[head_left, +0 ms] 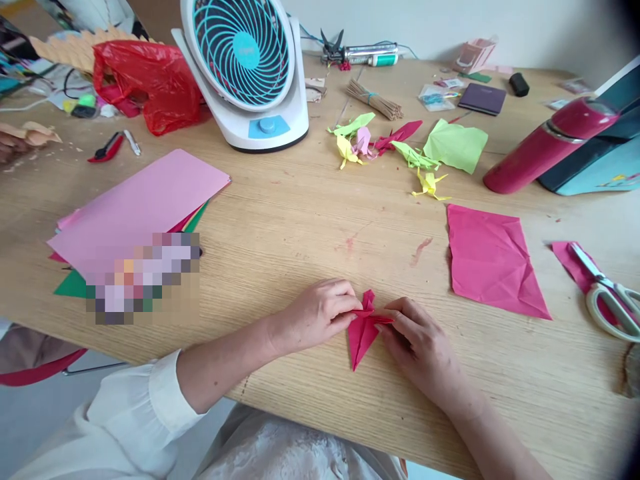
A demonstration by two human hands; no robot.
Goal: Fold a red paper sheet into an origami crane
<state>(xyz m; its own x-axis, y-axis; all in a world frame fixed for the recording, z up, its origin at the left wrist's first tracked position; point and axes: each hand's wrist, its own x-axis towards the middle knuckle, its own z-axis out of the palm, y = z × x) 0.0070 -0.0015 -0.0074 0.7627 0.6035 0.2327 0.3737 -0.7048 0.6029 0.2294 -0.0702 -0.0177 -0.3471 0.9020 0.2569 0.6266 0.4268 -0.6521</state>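
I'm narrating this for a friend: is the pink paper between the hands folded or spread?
Folded: the pink paper tapers to a point, with side flaps held by the left hand and right hand.

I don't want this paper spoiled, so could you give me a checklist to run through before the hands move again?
1. Left hand gripping the folded pink paper: ok.
2. Right hand gripping its other side: ok.
3. Loose pink sheet apart from both hands: ok, though creased.
4. Scissors away from the hands: ok, lying at the far right over a pink scrap.
5. Inner folds lined up: cannot tell, too small.
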